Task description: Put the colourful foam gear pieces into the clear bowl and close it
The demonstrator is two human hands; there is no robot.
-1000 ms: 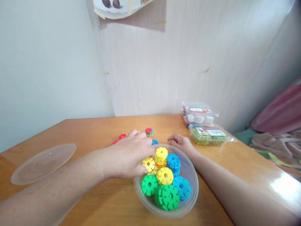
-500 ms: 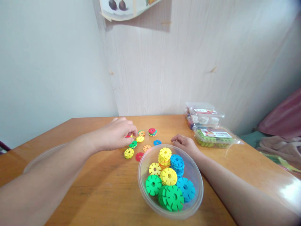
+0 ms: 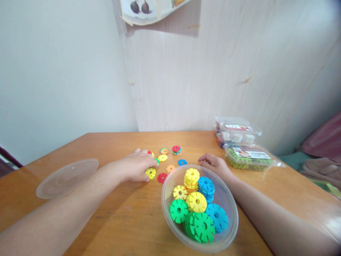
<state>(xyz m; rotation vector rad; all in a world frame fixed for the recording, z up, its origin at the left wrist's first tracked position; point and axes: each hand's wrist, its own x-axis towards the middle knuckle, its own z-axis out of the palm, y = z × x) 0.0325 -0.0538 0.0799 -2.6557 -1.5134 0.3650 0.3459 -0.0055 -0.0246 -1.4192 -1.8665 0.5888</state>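
Observation:
My left hand is low over the table, thumb and fingers closed around the edges of a yellow notched plastic disc. Its fingers partly cover a green disc and a red one. Loosely curled, my right hand rests on the table behind the bowl's right side, with nothing visible in it. The clear plastic bowl holds stacks of yellow, blue, green and orange discs. Between my hands lie a red disc, an orange disc, a blue disc and another yellow disc.
Farther back are a red-topped stack of discs and an orange disc. A clear round lid lies at the left, beyond my left forearm. Clear boxes and a box of green pieces stand at the right.
My left hand has come down and nearer to me, from above the red and green discs to the yellow disc. My right hand stays put. The view has shifted slightly left, uncovering the lid.

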